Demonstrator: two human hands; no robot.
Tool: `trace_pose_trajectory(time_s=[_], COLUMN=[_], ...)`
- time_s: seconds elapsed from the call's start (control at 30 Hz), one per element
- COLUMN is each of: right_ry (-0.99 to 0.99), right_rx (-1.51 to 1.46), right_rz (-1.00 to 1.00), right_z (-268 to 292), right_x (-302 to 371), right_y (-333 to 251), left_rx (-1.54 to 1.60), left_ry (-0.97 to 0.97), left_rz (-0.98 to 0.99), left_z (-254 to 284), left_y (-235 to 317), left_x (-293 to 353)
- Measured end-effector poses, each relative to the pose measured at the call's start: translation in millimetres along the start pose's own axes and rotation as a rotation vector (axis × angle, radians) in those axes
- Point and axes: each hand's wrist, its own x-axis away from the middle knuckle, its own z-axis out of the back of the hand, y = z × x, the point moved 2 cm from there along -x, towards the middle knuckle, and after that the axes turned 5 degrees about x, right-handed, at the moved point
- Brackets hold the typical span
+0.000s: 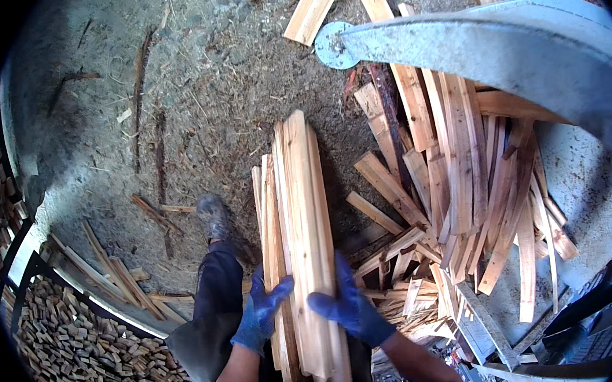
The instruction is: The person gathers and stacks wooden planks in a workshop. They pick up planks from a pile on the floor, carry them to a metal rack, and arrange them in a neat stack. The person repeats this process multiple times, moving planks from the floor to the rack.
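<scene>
A bundle of long, pale wooden slats (301, 243) stands out in front of my body, its far ends pointing away over the floor. My left hand (262, 307), in a blue glove, clasps the bundle's left side with the thumb over the top. On the right side my right hand (352, 306), gloved in blue too, grips it the same way. The slats lie lengthwise side by side, some ends uneven. The undersides of the slats and the fingers beneath them are hidden.
To the right lies a heap of loose slats (458, 169), beneath a curved grey metal arm (483, 38). Dirt and bark strips (141, 96) litter the floor (214, 74). At the lower left is a large stack of cut wood (100, 343). My boot (213, 216) stands left of the bundle.
</scene>
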Motion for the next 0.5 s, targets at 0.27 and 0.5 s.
trace_pose_trajectory(time_s=[0.27,0.5], right_ry=[0.025,0.040], right_rx=[-0.503,-0.353], right_rz=[-0.090,-0.038], right_z=[-16,-15], right_x=[-1,47], right_y=[-9,-24], left_rx=[-0.018,-0.228], left_ry=[-0.100,-0.280], left_rz=[-0.078,-0.140], left_z=[3,15], left_y=[2,28], left_x=[-2,56])
